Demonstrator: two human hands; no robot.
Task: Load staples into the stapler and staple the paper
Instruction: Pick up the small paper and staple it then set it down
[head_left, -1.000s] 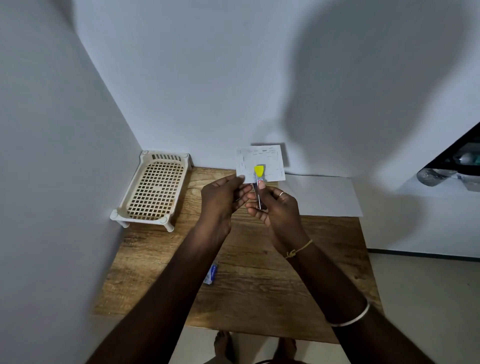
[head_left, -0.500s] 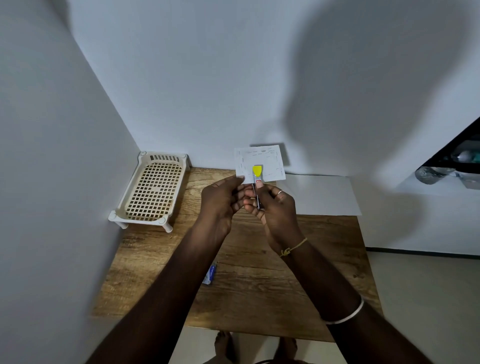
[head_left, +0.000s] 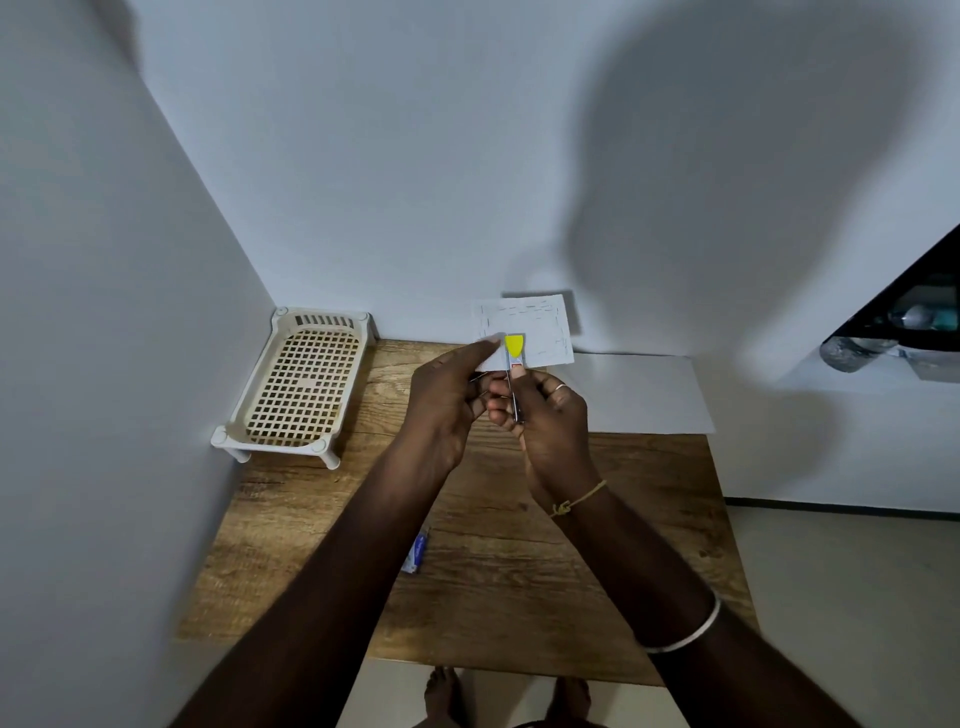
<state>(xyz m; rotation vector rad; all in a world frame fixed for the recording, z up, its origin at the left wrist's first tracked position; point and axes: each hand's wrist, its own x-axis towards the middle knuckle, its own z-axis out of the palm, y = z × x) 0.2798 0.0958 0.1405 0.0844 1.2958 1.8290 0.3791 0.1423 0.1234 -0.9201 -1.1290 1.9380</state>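
Stapling looks to be the step in hand; I judge the loading done.
My left grip (head_left: 447, 395) pinches the lower left edge of the small white marked paper card (head_left: 540, 327), raised above the brown wooden counter (head_left: 519, 571). My right grip (head_left: 550, 415) is closed round the little yellow-topped metal stapler (head_left: 515, 353), its nose over the card's bottom edge. No staple shows in the card, so the press seems left. A small blue staple box (head_left: 418, 553) lies on the counter, part-hidden by my left forearm.

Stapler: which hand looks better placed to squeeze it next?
Right, probably. The right hand grips the stapler, its yellow nose over the lower edge of the paper, while the left hand pinches that sheet.
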